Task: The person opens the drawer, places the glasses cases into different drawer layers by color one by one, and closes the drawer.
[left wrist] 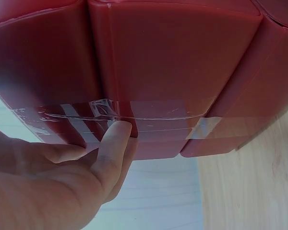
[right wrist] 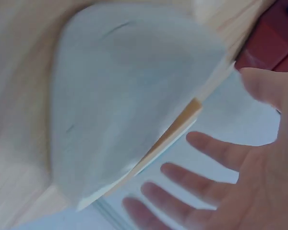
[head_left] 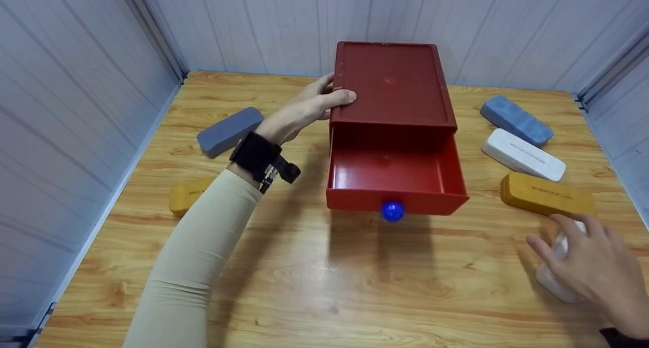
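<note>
A red plastic drawer cabinet [head_left: 393, 84] stands in the middle of the table, its top drawer [head_left: 395, 203] pulled out, with a blue ball knob and nothing inside. My left hand [head_left: 307, 107] holds the cabinet's left side, thumb over the top edge. In the left wrist view those fingers [left wrist: 116, 148] press on the side wall [left wrist: 168, 62], by a strip of clear tape. At the lower right, my right hand [head_left: 593, 256] hovers with spread fingers over a white glasses case [head_left: 553, 283], partly hidden beneath it. The right wrist view shows this case [right wrist: 129, 96] close up.
Right of the cabinet lie a blue case [head_left: 516, 119], a white case [head_left: 525, 154] and a yellow case [head_left: 547, 193]. To the left are a grey-blue case [head_left: 230, 131] and a yellow case [head_left: 188, 193], partly behind the left forearm. White panel walls [head_left: 284, 28] surround the wooden table [head_left: 329, 292].
</note>
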Demonstrator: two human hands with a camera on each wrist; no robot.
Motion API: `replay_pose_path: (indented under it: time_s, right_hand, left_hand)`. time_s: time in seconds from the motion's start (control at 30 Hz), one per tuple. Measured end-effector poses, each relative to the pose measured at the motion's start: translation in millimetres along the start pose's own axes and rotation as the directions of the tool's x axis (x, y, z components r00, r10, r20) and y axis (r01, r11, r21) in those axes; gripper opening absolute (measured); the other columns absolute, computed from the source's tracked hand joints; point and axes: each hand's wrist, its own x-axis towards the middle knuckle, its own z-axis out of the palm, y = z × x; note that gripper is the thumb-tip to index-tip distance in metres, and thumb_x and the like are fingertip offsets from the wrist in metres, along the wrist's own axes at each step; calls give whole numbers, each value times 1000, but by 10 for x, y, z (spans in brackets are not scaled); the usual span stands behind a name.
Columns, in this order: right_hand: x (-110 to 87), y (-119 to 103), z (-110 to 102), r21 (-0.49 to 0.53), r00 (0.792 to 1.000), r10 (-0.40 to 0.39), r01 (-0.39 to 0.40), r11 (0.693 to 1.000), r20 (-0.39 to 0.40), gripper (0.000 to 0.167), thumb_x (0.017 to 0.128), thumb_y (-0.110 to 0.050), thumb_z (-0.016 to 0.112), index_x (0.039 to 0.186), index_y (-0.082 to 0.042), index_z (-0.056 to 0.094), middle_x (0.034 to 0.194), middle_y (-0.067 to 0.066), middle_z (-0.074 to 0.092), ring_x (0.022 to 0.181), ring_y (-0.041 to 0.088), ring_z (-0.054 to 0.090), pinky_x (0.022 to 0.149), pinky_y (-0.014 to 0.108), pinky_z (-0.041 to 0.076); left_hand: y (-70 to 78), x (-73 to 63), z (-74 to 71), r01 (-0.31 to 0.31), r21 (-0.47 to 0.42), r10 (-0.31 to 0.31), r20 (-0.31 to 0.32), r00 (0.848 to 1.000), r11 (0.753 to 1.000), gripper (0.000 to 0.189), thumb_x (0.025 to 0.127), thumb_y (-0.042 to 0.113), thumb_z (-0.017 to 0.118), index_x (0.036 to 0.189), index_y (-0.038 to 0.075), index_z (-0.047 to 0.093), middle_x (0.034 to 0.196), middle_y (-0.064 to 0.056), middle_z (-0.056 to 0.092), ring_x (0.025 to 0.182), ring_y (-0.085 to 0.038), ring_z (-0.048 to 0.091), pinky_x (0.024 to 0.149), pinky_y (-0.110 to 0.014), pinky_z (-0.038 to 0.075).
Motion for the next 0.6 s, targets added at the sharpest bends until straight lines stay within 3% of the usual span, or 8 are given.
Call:
replay_pose_path:
  time_s: [0.13, 0.3, 0.47, 0.6]
  right_hand:
    - [-77, 122, 23, -27, 989, 132, -131, 991, 71, 107, 99, -81, 40, 149, 14, 33, 139, 55, 25, 120, 77, 30, 99, 84, 29]
    - [-107, 259, 66, -74, 942, 246, -235, 969, 230, 123, 93, -90, 33, 151, 17, 14, 120, 61, 25, 107, 76, 41, 92, 77, 39]
    - [-55, 362, 93, 34, 886, 209, -244, 969, 413, 126, 96, -87, 36, 151, 21, -1, 122, 66, 18, 106, 80, 37, 86, 78, 42]
    - [-1, 385, 120, 56, 867, 209, -262, 964, 452, 132, 94, -87, 42, 151, 23, -3, 127, 66, 13, 107, 76, 39, 88, 74, 46]
  left_hand:
    - [-2, -1, 11, 0, -16, -1, -10, 1000, 1000, 89, 99, 37, 67, 169, 11, 20, 156, -9, 46, 135, -21, 56, 115, -38, 47]
    - [-6, 14, 25, 0, -48, -1, -14, 1000, 999, 85, 99, 33, 67, 168, 11, 24, 153, -10, 48, 130, -24, 60, 110, -38, 51]
    - [-9, 15, 22, -6, -35, 6, 0, 1000, 999, 86, 99, 36, 66, 169, 11, 22, 154, -9, 47, 132, -20, 58, 113, -37, 48]
    - [-14, 11, 21, -10, -40, 11, 8, 1000, 999, 87, 99, 36, 67, 169, 11, 22, 154, -8, 47, 132, -20, 58, 113, -37, 48]
